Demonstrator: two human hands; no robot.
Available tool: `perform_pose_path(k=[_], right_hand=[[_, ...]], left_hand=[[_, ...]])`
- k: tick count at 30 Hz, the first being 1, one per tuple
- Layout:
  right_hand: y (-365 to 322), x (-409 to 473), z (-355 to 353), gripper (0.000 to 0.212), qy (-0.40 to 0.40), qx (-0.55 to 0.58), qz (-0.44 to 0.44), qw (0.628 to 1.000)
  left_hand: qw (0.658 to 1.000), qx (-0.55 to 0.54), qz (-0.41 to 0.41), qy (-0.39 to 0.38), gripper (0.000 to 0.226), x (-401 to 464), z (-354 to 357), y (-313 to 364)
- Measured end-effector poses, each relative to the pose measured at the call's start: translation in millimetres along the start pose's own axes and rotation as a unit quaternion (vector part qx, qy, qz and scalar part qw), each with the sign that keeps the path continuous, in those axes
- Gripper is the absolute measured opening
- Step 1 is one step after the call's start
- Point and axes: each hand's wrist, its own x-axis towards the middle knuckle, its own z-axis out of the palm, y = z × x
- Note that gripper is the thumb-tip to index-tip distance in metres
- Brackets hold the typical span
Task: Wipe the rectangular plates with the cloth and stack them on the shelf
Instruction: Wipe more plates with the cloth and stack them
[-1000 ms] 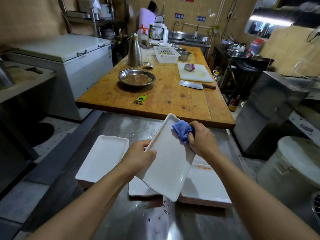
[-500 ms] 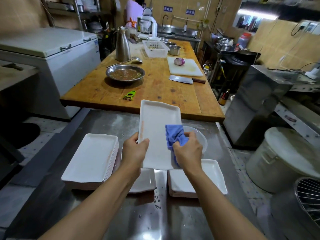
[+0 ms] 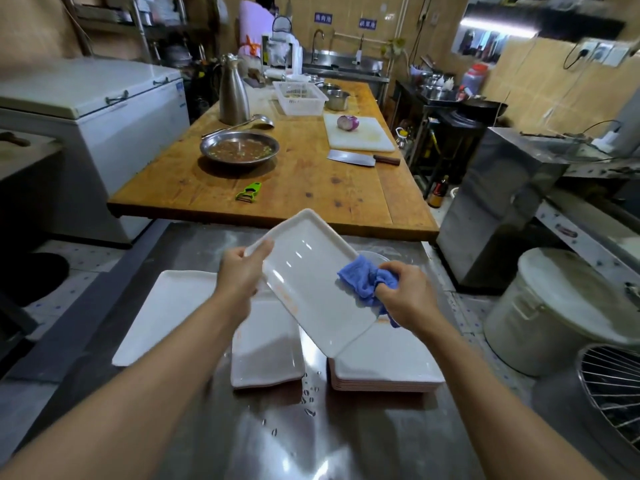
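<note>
Head view, only one. Mid-wipe on one plate (image 3: 311, 282), held tilted in the air over the steel table (image 3: 346, 441), above the middle and right stacks, far short end raised toward the table's far edge. Left hand (image 3: 242, 275) clamped on the plate's left long edge, thumb over the rim, fingers hidden underneath. Right hand (image 3: 405, 299) bunched round the blue cloth (image 3: 363, 282), pressing it on the plate's right side. Hands apart, plate spanning between them.

Three piles of plates on the table: left stack (image 3: 166, 317) near the left edge, middle stack (image 3: 266, 355), right stack (image 3: 388, 368) toward the right edge. Cannot tell which pile is wiped and which is wet. Water drops (image 3: 308, 400) on the steel between middle and right piles, nearer the front edge. Shelf for stacking not identified here.

To do it well, judging from this:
- Sweep cloth along the long axis, edge to edge, then into corners and rim groove; gloss streaks suggest leftover wet.
- Keep left thumb off already-wiped area, or wipe that patch last after shifting grip.
- Flip and do the underside; likely dripping.
- Keep tilt so runoff falls onto bare steel, not onto the right stack directly below the low end.
- Wet glazed plate probably slippery: firm clamp, light cloth pressure.
</note>
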Motion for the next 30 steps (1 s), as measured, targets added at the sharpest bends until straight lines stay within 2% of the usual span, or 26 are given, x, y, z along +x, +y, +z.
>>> perform_pose_path(k=[2,3,4,6,7,11,16,19,21,25,28,30], right_hand=[[1,2,-7,0.018,-0.046,-0.027,-0.020,0.998],[0,3,-9,0.018,-0.063,-0.048,-0.036,0.996],[-1,5,-11,0.019,-0.072,-0.067,-0.052,0.994],[-4,8,-12,0.021,-0.078,-0.093,-0.077,0.990],[-5,10,-11,0.021,-0.077,-0.099,-0.086,0.988],[-7,12,-1,0.022,0.002,-0.044,-0.066,0.997],[-6,6,25,0.027,0.086,0.027,0.025,0.996],[-5,2,30,0.026,0.123,0.026,0.041,0.991],[-7,-2,32,0.026,0.125,0.027,0.055,0.990],[-8,-8,35,0.021,0.103,0.028,0.100,0.989],[-9,-10,34,0.009,0.092,0.096,0.143,0.981],[-9,-7,29,0.010,0.065,0.155,0.192,0.967]], left_hand=[[0.991,0.122,0.038,0.031,0.057,11,-11,8],[0.982,0.179,0.050,0.026,0.061,13,-14,10],[0.973,0.224,0.059,0.006,0.056,15,-17,10],[0.958,0.275,0.051,-0.062,0.028,14,-19,6],[0.955,0.283,0.046,-0.082,0.025,12,-20,2],[0.977,0.201,0.027,-0.068,0.032,10,-19,-13],[0.989,0.150,-0.002,0.015,0.032,6,-14,-23],[0.994,0.087,-0.045,0.048,0.030,6,-6,-30],[0.993,0.042,-0.083,0.079,0.034,7,-2,-31],[0.987,0.025,-0.103,0.117,0.038,11,-1,-33],[0.985,0.016,-0.122,0.123,0.039,10,-2,-35],[0.984,0.006,-0.131,0.122,0.041,9,-3,-37]])
